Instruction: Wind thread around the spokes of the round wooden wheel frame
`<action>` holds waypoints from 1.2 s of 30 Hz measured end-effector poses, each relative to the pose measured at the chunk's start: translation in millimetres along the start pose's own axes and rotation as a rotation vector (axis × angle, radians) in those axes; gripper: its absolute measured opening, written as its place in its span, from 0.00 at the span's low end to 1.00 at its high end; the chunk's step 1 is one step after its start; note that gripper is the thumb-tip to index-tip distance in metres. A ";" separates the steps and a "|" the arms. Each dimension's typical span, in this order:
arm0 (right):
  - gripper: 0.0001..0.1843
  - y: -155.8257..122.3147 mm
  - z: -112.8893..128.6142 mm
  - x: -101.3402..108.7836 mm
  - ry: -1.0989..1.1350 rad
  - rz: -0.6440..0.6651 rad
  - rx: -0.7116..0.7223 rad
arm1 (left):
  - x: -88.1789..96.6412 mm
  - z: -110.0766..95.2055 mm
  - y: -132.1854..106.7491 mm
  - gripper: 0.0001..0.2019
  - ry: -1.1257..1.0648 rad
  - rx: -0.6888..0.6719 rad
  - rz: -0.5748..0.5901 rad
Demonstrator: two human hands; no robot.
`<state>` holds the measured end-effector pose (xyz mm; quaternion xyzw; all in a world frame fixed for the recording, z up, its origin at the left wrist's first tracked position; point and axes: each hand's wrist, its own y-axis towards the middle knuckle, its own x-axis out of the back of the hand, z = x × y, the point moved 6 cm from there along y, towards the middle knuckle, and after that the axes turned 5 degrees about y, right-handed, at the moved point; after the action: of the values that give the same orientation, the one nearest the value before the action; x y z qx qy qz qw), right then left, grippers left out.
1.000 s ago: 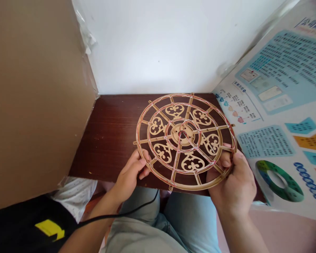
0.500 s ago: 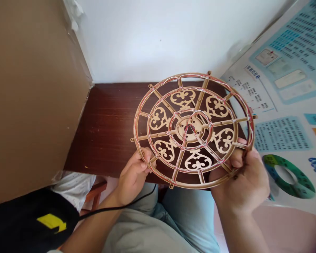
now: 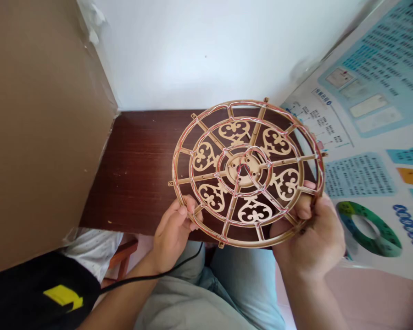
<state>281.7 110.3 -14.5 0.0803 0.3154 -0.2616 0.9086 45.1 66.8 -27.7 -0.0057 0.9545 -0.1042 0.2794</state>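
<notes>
A round gold-coloured frame [image 3: 231, 176] with spokes, concentric rings and scroll ornaments is held up, tilted, over the front of the dark table. Red and white wires run along its rings and spokes and gather at the hub. My left hand [image 3: 175, 229] pinches the outer ring at the lower left between thumb and fingers. My right hand [image 3: 313, 233] grips the rim at the lower right, thumb on the outside and fingertips showing through the openings. Some right-hand fingers are hidden behind the frame.
The dark wooden table [image 3: 134, 169] meets a white wall [image 3: 206, 50] at the back. A brown panel [image 3: 37, 114] stands at the left, a printed poster board [image 3: 361, 174] at the right. A black cord [image 3: 134, 278] crosses near my left forearm, beside a black item with a yellow mark.
The frame and both hands appear slightly further left in the view, as does the poster board. My grip on the frame is the same.
</notes>
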 end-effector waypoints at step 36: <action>0.15 -9.6 2.6 4.8 -0.021 -0.042 0.078 | 2.8 1.1 3.9 0.17 0.109 -0.024 -0.184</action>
<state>281.2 99.2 -15.2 0.1063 0.2970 -0.2938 0.9023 43.4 70.3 -30.9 -0.0912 0.9649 -0.1182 0.2160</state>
